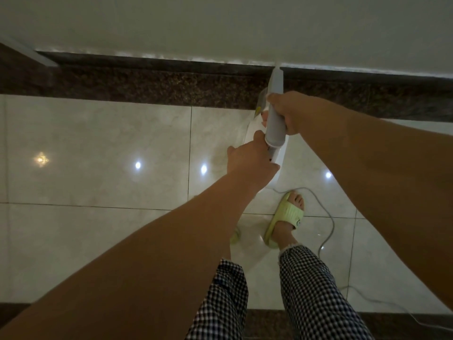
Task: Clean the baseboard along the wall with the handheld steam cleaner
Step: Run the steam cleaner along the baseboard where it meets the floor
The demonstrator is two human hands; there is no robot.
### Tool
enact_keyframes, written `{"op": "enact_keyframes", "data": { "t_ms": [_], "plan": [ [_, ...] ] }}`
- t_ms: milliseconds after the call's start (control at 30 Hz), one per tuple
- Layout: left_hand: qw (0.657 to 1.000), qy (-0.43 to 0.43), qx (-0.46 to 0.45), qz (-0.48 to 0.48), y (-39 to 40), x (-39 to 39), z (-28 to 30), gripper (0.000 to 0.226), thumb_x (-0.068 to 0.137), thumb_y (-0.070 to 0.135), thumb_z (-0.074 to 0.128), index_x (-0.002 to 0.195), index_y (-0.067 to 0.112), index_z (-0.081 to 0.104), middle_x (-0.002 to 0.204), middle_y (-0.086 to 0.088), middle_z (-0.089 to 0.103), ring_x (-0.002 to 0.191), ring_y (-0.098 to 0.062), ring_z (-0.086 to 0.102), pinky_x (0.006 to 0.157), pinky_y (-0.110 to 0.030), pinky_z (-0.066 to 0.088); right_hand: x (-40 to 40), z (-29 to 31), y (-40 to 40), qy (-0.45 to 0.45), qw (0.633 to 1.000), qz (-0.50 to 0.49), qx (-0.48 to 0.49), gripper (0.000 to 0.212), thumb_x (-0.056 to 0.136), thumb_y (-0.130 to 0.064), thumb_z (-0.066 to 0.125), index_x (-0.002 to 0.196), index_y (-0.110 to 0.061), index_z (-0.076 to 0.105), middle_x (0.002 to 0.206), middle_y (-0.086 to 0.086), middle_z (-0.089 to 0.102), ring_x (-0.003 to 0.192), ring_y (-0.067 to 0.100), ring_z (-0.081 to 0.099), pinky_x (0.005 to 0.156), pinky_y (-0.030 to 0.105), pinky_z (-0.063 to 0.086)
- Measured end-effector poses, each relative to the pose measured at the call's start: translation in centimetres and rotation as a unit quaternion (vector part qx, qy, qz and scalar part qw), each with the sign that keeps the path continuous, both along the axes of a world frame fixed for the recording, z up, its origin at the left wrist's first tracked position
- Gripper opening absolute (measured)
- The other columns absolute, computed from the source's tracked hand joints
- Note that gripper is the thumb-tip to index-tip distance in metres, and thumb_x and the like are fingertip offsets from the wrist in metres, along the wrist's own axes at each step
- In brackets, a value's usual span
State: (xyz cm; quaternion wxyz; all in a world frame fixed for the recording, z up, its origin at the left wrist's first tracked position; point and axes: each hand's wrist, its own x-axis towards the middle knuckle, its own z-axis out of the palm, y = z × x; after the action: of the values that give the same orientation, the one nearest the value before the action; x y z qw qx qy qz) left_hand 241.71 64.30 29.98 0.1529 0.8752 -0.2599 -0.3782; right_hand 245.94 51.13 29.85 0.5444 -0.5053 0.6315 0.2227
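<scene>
Right of centre in the frame, both hands hold the handheld steam cleaner [275, 119], a pale grey and white unit angled up toward the wall. Its narrow nozzle tip reaches the upper edge of the baseboard [147, 82], a dark speckled stone band that crosses the upper part of the frame where the white wall [220, 25] begins. The right hand [291, 112] is wrapped round the grey barrel from the right side, fingers curled about it, with fingertips showing at the barrel's left edge. The left hand [250, 160] sits lower, just below centre right, gripping the rear end of the cleaner, its fingers closed under the body so that how they lie is hidden. The two hands are close together on the cleaner, one above the other. A thin grey cord [329, 222] trails from the cleaner's back end across the glossy cream floor tiles [98, 155] toward the lower right of the frame. Below the hands stand two feet in pale green slippers [285, 222] and checked trousers [311, 290].
</scene>
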Motion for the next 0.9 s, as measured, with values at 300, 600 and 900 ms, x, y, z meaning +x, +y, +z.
{"op": "enact_keyframes", "data": {
  "t_ms": [300, 600, 900],
  "plan": [
    [1.000, 0.000, -0.006, -0.005, 1.9, 1.5, -0.1, 0.045, 0.083, 0.042, 0.066, 0.099, 0.023, 0.028, 0.080, 0.010, 0.052, 0.084, -0.019, 0.062, 0.088, -0.040, 0.041, 1.4, -0.3, 1.8, 0.000, 1.000, -0.014, 0.008, 0.046, 0.093, -0.041, 0.059, 0.127, -0.011, 0.047, 0.107, 0.005, 0.066, 0.080, 0.015, 0.062, 0.053, 0.029, 0.048],
    [0.999, 0.004, 0.006, -0.033, 3.9, 3.2, -0.4, 0.044, 0.084, 0.040, 0.065, 0.099, 0.023, 0.027, 0.072, 0.012, 0.045, 0.082, -0.020, 0.062, 0.086, -0.039, 0.037, 2.4, -0.7, 3.4, -0.015, 0.999, -0.042, 0.027, 0.032, 0.095, -0.037, 0.057, 0.115, -0.013, 0.048, 0.085, 0.003, 0.064, 0.066, 0.012, 0.060, 0.044, 0.025, 0.047],
    [0.992, -0.057, 0.011, -0.115, 3.6, 1.8, -1.0, 0.036, 0.084, 0.031, 0.060, 0.098, 0.022, 0.028, 0.064, 0.013, 0.041, 0.053, -0.010, 0.036, 0.083, -0.038, 0.031, 0.0, -2.1, 2.6, -0.039, 0.988, -0.140, 0.048, 0.041, 0.096, -0.041, 0.055, 0.121, -0.009, 0.055, 0.082, 0.004, 0.065, 0.059, 0.012, 0.059, 0.047, 0.022, 0.051]
  ]
}}
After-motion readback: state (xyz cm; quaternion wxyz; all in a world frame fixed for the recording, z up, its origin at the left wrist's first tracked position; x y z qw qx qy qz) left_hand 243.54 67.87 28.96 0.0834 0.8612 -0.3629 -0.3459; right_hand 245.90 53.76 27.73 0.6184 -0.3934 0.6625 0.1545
